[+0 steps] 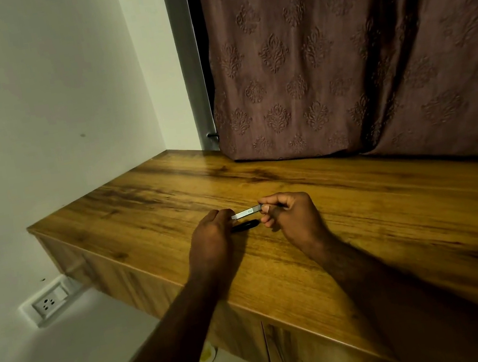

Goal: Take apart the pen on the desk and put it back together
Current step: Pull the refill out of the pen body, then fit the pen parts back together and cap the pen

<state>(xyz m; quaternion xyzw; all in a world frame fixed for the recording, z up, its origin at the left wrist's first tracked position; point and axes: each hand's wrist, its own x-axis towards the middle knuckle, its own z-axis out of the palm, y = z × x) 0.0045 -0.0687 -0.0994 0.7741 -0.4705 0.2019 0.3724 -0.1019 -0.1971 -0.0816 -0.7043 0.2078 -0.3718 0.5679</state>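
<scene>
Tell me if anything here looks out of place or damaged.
Nothing looks damaged. A black pen piece lies loose on the desk near the held silver barrel, fitting disassembly. One oddity: a yellowish blob on the floor below the desk edge, too unclear to identify.

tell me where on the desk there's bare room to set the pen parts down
Bare desk wood runs right of the right hand up to the curtain hem, and left of the left hand toward the wall corner. Crowded only between the hands, where the silver pen barrel is held beside the black piece lying on the desk.
</scene>
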